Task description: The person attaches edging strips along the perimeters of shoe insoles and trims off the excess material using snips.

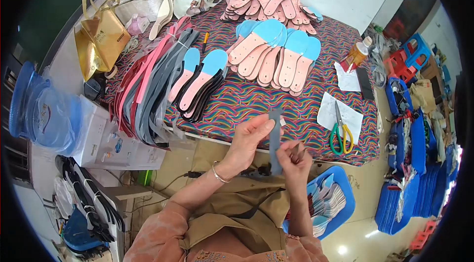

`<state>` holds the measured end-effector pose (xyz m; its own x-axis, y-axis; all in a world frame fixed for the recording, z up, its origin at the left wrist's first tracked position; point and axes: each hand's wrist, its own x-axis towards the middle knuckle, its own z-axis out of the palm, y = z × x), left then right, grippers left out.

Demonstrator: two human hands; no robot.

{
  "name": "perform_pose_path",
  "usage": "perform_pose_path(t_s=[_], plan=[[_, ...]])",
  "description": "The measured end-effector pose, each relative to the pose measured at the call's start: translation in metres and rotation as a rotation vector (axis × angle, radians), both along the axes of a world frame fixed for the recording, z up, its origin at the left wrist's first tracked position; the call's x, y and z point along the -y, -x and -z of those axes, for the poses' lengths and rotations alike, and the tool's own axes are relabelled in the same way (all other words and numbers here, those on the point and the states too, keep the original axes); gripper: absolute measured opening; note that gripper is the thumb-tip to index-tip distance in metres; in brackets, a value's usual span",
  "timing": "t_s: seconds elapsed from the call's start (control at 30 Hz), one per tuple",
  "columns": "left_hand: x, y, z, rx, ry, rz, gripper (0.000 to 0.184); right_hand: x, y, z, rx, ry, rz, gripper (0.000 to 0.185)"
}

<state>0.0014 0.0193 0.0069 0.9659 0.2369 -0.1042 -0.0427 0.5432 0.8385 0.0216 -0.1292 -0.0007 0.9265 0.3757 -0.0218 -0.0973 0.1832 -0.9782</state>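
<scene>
A short grey strip (275,139) of flat material is held upright above the table's front edge. My left hand (249,141) pinches its upper part between thumb and fingers. On the strip's lower right side, my right hand (295,159) is closed with its thumb at the strip's edge; its fingers are slightly blurred. Beyond my hands lie pink and blue insole-shaped pieces (266,54) in overlapping rows. Left of them is a smaller stack of black-edged insole pieces (203,84).
A bundle of grey, pink and red strips (153,84) hangs over the table's left edge. Scissors (340,131) rest on paper at the right, near a bottle (356,54) and a phone (365,83). A blue basket (349,202) of pieces stands below.
</scene>
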Motion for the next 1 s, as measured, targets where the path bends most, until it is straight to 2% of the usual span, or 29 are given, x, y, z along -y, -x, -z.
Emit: perform_pose_path(t_s=[0.07,0.1,0.27,0.33,0.47,0.5,0.53,0.57,0.6,0.67,0.73,0.8,0.83,0.9,1.0], plan=[[-0.003,-0.005,0.0,-0.006,0.033,-0.02,0.029,0.003,0.004,0.01,-0.05,0.083,-0.091,0.008],[-0.005,-0.006,0.004,0.005,-0.038,-0.038,0.026,0.004,0.002,0.012,-0.117,0.065,-0.11,0.005],[-0.006,-0.01,0.01,-0.007,-0.178,-0.011,0.017,-0.015,-0.038,-0.009,-0.03,0.028,-0.018,0.009],[-0.009,-0.013,0.014,0.007,-0.221,0.028,0.017,-0.027,-0.052,-0.011,0.046,-0.09,-0.074,0.011],[-0.024,-0.029,0.018,0.065,-0.398,0.042,0.017,-0.047,-0.078,0.005,0.173,-0.109,-0.021,0.007],[-0.032,-0.038,0.017,0.073,-0.418,0.038,0.017,-0.051,-0.092,0.021,0.349,-0.007,0.074,0.008],[-0.043,-0.049,0.014,0.087,-0.576,-0.081,0.017,-0.055,-0.102,0.022,0.352,-0.027,0.074,0.008],[-0.053,-0.061,0.012,0.1,-0.727,-0.201,0.017,-0.06,-0.114,0.02,0.365,0.075,0.108,0.009],[-0.072,-0.075,0.01,0.095,-0.93,-0.246,0.019,-0.066,-0.124,0.018,0.377,0.181,0.142,0.009],[-0.098,-0.11,0.003,0.084,-1.221,-0.385,0.022,-0.08,-0.143,0.029,0.491,0.21,0.17,0.011],[-0.129,-0.15,0.012,0.143,-1.311,-0.395,0.029,-0.098,-0.157,0.042,0.525,0.3,0.069,0.012],[-0.151,-0.182,0.022,0.157,-1.76,-0.503,0.039,-0.117,-0.164,0.056,0.61,0.264,0.081,0.017],[-0.159,-0.195,0.024,0.17,-1.771,-0.503,0.039,-0.126,-0.166,0.06,0.729,0.345,0.088,0.019],[-0.166,-0.213,0.027,-0.051,-1.888,-0.319,0.054,-0.13,-0.169,0.064,0.863,0.523,0.028,0.026],[-0.17,-0.231,0.022,-0.18,-1.812,-0.183,0.065,-0.128,-0.17,0.069,0.952,0.546,0.049,0.026]])
